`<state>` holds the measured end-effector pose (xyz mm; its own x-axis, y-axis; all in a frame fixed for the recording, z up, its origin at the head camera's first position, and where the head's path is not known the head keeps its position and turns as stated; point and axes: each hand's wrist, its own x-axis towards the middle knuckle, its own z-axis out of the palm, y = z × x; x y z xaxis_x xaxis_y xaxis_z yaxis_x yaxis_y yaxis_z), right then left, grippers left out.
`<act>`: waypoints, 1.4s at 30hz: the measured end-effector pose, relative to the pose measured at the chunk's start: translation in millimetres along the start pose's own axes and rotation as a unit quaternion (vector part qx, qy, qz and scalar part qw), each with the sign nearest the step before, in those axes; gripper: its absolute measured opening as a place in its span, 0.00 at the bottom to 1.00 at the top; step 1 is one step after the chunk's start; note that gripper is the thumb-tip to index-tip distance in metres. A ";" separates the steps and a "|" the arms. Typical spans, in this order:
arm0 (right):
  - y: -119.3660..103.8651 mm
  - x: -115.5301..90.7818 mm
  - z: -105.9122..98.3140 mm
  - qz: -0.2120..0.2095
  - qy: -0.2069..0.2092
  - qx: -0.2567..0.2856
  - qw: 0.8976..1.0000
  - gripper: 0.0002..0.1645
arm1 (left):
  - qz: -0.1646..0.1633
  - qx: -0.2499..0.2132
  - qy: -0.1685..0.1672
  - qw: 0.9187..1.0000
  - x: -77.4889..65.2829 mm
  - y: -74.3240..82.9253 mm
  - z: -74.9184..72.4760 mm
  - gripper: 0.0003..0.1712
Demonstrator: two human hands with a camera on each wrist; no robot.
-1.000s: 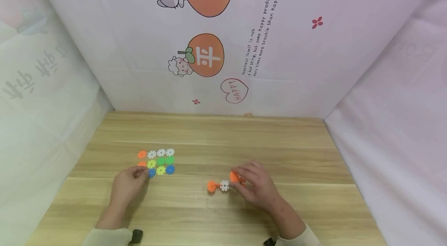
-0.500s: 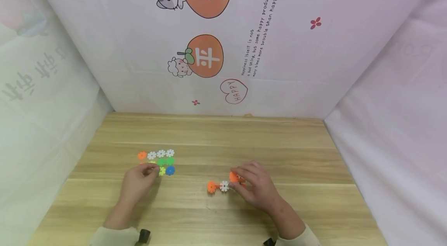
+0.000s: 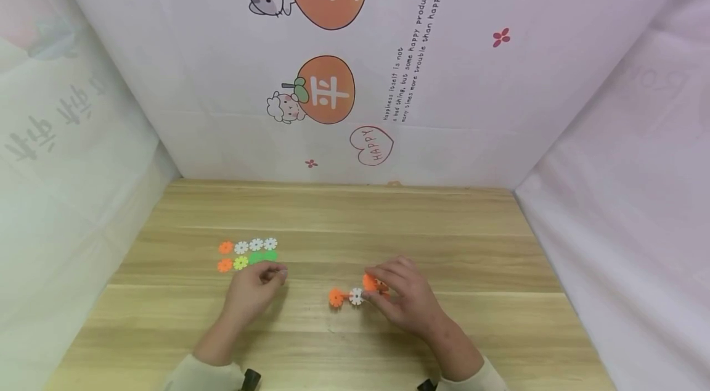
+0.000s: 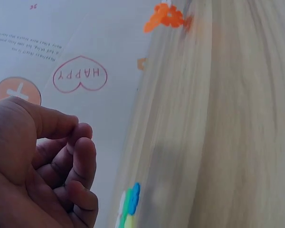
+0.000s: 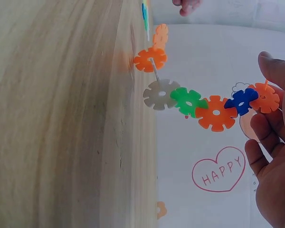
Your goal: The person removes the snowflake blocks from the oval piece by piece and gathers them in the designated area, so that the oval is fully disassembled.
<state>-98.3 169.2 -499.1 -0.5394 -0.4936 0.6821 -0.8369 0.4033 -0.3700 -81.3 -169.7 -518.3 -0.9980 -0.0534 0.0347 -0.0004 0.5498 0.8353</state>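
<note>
My right hand [image 3: 410,297] holds a chain of interlocking snowflake discs by an end orange disc [image 5: 266,98], between thumb and fingers. Along the chain follow a blue disc [image 5: 242,101], an orange one, a green disc [image 5: 189,101], a white disc [image 5: 160,95] and more orange discs at the far end. My left hand [image 3: 256,289] hovers close over the front row of loose discs on the left, covering most of that row. In the left wrist view its curled fingers [image 4: 84,159] meet the thumb, with nothing visible between them.
Loose discs lie in rows: white discs [image 3: 256,245], orange discs [image 3: 224,266], a yellow disc [image 3: 241,263] and green discs [image 3: 270,255]. The wooden table [image 3: 388,218] ends at a printed white cloth [image 3: 444,132]; plain cloth sides stand left and right.
My left hand has moved rightward along the front row of discs, uncovering the orange disc at its left. The right hand and chain have stayed nearly still.
</note>
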 end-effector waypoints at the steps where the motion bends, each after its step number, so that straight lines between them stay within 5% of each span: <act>1: 0.1 0.0 0.0 0.002 -0.001 0.000 1.000 0.21 | 0.006 -0.005 -0.004 1.000 0.1 1.7 2.3 0.08; 16: -2.2 0.8 3.0 -0.005 0.003 0.002 1.000 0.21 | 0.052 -0.048 -0.045 0.996 0.7 28.6 32.8 0.07; 25: -1.6 -0.2 5.6 0.001 -0.001 0.000 1.000 0.21 | 0.094 -0.083 -0.087 0.988 -1.8 44.1 47.9 0.05; 42: -4.7 2.0 9.5 -0.011 0.001 0.003 1.000 0.21 | 0.125 -0.130 -0.140 0.974 -6.9 72.4 65.7 0.12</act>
<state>-96.3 159.0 -502.0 -0.5212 -0.5008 0.6910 -0.8488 0.3881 -0.3590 -78.6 -74.7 -494.1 -0.9429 0.3052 0.1336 0.2245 0.2856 0.9317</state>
